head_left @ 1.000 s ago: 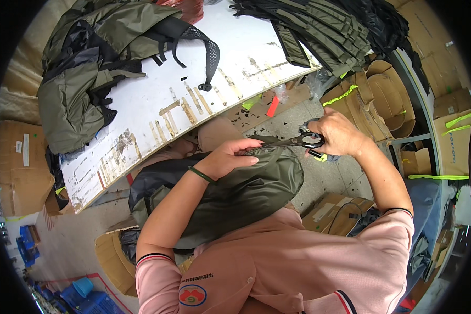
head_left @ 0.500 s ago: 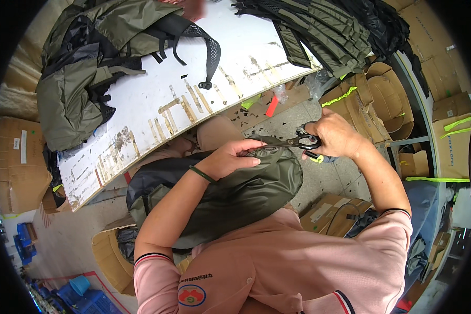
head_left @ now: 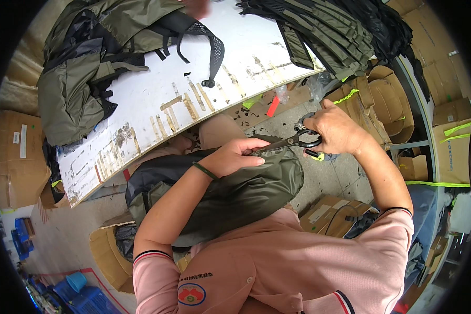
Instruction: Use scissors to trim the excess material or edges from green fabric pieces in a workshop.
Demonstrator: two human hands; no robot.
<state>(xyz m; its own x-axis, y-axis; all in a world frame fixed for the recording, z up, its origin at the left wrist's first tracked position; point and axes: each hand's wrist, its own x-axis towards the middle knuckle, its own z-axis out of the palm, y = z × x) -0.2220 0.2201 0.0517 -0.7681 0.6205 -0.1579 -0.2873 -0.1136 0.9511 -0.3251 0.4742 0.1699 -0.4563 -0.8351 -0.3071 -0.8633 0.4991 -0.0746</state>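
Note:
A dark olive and black fabric bag (head_left: 230,201) lies across my lap. My left hand (head_left: 234,157) pinches an edge of it between thumb and fingers, near its top. In my right hand (head_left: 336,129) is a pair of black-handled scissors (head_left: 298,140), gripped by the finger loops. The blades point left, toward my left fingertips, and lie over the bag's edge; their tips are partly hidden by the hand and cloth. A small black and yellow-green piece (head_left: 319,156) hangs beneath my right hand; I cannot make out what it is.
The white worktable (head_left: 157,104) slants ahead, bearing an olive backpack (head_left: 73,83) and a stack of olive straps (head_left: 329,36). A person's blurred hand (head_left: 196,8) is at its far edge. Cardboard boxes (head_left: 332,214) stand around; black scraps (head_left: 254,116) litter the floor.
The scissors' handles have spread further apart, and my right hand has shifted slightly upward. My left hand keeps its pinch on the bag in nearly the same place.

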